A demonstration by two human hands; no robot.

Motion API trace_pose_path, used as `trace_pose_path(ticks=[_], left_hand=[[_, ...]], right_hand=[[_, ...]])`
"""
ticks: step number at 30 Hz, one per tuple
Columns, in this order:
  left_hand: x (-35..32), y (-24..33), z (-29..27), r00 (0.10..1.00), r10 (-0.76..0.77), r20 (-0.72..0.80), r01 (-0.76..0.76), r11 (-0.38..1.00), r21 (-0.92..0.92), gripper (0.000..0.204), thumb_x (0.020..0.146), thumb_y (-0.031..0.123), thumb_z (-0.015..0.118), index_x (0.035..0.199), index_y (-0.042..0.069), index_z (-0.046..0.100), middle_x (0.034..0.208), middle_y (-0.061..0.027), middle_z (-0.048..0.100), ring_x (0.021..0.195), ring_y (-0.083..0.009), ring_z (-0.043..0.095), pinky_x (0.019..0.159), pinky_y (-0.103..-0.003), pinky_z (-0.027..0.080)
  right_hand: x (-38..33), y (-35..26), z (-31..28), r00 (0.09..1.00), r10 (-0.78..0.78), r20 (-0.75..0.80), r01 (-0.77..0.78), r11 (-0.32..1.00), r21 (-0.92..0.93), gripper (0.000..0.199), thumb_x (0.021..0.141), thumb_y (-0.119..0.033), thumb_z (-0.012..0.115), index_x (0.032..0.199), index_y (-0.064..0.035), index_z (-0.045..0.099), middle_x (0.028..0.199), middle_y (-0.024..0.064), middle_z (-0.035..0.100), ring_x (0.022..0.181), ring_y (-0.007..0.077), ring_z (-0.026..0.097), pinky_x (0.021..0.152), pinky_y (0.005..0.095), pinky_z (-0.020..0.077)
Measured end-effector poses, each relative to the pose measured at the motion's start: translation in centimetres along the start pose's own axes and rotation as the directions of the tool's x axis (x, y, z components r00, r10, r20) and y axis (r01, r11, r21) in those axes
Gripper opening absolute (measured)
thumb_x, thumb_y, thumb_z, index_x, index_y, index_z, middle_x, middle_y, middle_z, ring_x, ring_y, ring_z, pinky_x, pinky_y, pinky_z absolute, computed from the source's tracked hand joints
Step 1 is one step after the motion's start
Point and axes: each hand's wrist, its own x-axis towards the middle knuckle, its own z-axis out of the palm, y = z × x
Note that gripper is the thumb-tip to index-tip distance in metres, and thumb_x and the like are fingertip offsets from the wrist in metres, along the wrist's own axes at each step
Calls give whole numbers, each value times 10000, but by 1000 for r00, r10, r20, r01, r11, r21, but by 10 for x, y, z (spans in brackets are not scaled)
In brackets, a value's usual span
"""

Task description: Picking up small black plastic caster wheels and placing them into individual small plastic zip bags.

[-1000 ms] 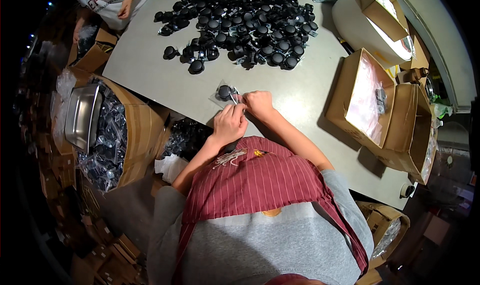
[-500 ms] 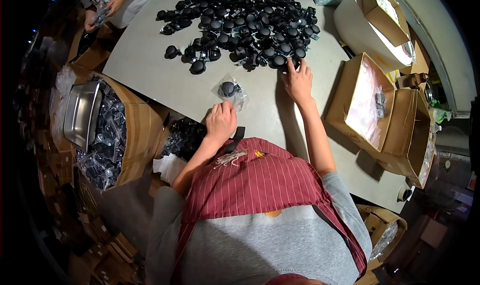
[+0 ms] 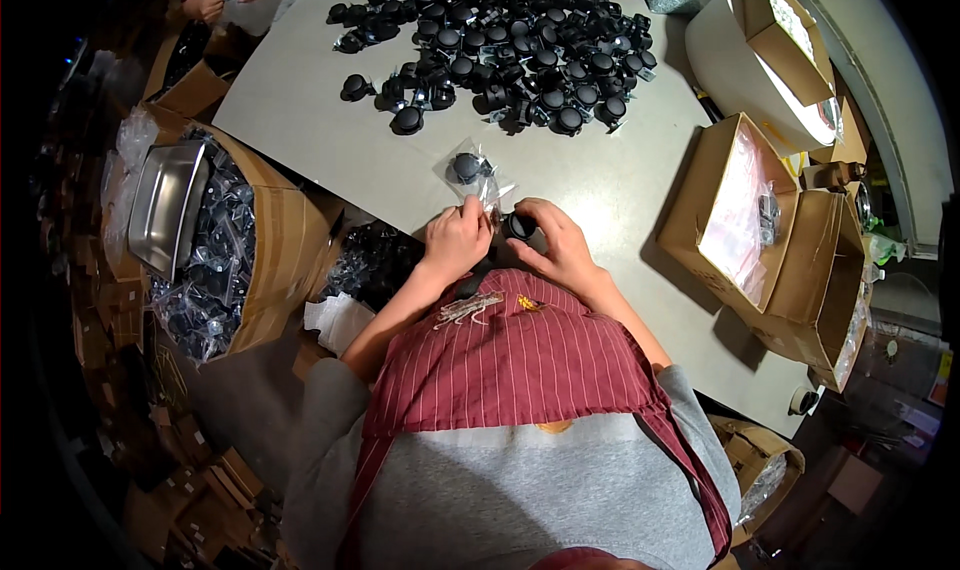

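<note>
My left hand (image 3: 460, 237) pinches the near edge of a clear plastic bag (image 3: 478, 185) that lies on the table. Inside the bag shows one black caster wheel (image 3: 466, 167). Close beside it, my right hand (image 3: 556, 242) grips another black caster (image 3: 520, 226) between thumb and fingers, near the bag's mouth. A big pile of black casters (image 3: 520, 55) with metal stems covers the far part of the table. A single caster (image 3: 407, 120) sits at the pile's near left edge.
Left of the table (image 3: 640, 185) stands a cardboard box (image 3: 285, 255) of bagged casters with a steel pan (image 3: 165, 210) on top. Open boxes, one with clear bags (image 3: 735, 215), line the right side. Another person's hand (image 3: 205, 8) is at the upper left.
My right hand has come back from the pile with a caster and is now next to my left hand. The bag remains in my left hand.
</note>
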Motion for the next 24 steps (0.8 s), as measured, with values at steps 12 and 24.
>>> trace_pose_path(ticks=[12, 24], left_hand=[[2, 10, 3, 1000, 7, -8, -7, 998, -70, 142, 876, 135, 643, 937, 65, 535, 725, -146, 639, 694, -360, 665, 606, -488, 534], [-1, 5, 6, 998, -55, 25, 57, 994, -95, 191, 838, 116, 627, 997, 68, 534, 741, -163, 654, 712, -388, 666, 645, -516, 533]], right_hand=[[21, 5, 12, 989, 144, -35, -148, 976, -161, 404, 833, -281, 789, 1096, -24, 623, 996, 150, 659, 829, 360, 668, 689, 421, 555], [25, 0, 16, 940, 340, -27, -339, 940, 17, 421, 825, -263, 786, 1123, -10, 630, 1023, 183, 668, 882, 389, 672, 746, 435, 559]])
